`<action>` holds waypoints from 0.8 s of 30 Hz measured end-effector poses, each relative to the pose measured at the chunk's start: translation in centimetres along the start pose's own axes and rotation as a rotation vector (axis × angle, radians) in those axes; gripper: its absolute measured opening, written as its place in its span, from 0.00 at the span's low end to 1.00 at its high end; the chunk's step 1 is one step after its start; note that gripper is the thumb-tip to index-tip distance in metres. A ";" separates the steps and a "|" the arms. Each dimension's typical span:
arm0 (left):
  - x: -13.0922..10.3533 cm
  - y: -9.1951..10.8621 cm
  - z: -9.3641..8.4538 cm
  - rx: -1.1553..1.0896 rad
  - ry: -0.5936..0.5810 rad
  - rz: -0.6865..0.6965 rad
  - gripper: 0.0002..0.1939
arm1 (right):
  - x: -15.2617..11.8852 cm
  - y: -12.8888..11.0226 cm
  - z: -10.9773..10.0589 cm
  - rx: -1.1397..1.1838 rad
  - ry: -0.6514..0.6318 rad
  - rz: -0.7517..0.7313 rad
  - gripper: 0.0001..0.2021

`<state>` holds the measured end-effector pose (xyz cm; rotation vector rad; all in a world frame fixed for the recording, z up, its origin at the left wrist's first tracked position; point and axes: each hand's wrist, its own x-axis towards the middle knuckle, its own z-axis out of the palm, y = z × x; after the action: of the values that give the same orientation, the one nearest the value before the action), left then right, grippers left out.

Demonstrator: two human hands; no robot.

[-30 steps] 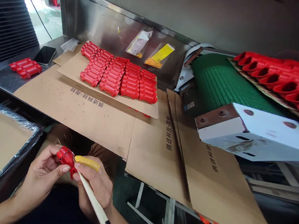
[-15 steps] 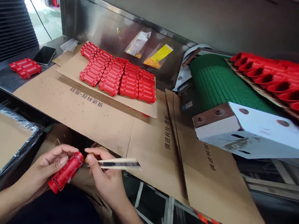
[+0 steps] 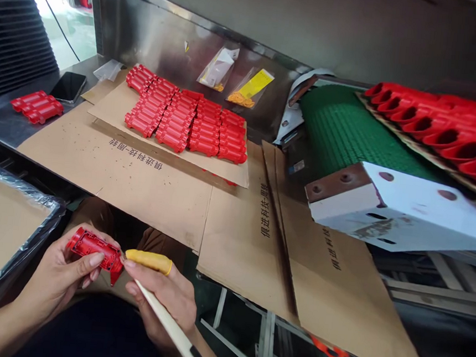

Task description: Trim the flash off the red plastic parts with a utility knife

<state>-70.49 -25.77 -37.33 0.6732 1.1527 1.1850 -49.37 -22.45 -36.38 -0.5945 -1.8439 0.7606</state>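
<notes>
A red plastic part (image 3: 96,248) lies across the fingers of my left hand (image 3: 57,271), which is closed round it, thumb on its near side. My right hand (image 3: 165,294) grips a long pale-handled knife (image 3: 170,325) whose handle slants down to the right. The knife's tip end meets the right end of the red part. A yellow cover sits on one finger of my right hand. Rows of similar red parts (image 3: 185,118) rest on a cardboard sheet (image 3: 119,110) beyond my hands.
More cardboard (image 3: 165,200) covers the bench. At the left are a phone (image 3: 69,87), several loose red parts (image 3: 38,106) and a lined box (image 3: 48,201). A green conveyor belt (image 3: 334,126) with a white end plate (image 3: 406,207) stands right. Small bags (image 3: 250,88) lie behind.
The red part has turned in my left hand, its right end now lower. My right hand has rotated, so the knife handle points down, and has brought the knife against the part.
</notes>
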 end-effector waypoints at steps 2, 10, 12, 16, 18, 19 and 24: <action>-0.1 0.2 0.3 0.003 0.019 0.025 0.14 | -0.1 0.3 0.3 0.043 0.039 -0.019 0.21; -0.9 1.7 2.9 -0.058 0.219 0.016 0.18 | -0.2 0.6 1.1 0.055 0.057 -0.029 0.19; -0.9 1.8 3.1 -0.057 0.228 0.020 0.19 | -0.2 0.6 1.1 0.053 0.062 -0.025 0.18; -0.8 1.5 2.7 -0.042 0.244 0.016 0.19 | -0.4 0.5 1.3 0.033 0.065 -0.026 0.17; -0.8 1.2 2.4 -0.028 0.216 0.033 0.18 | -0.6 0.4 1.4 0.025 0.072 -0.031 0.18; -0.8 1.1 2.4 -0.023 0.209 0.045 0.18 | -0.7 0.3 1.5 0.023 0.076 -0.029 0.18; -1.1 0.8 2.7 -0.019 0.279 0.077 0.20 | -0.9 0.5 1.4 0.060 0.048 0.096 0.15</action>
<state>-68.17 -26.18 -35.34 0.5530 1.3549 1.3846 -50.28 -23.08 -37.67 -0.6600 -1.7523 0.8553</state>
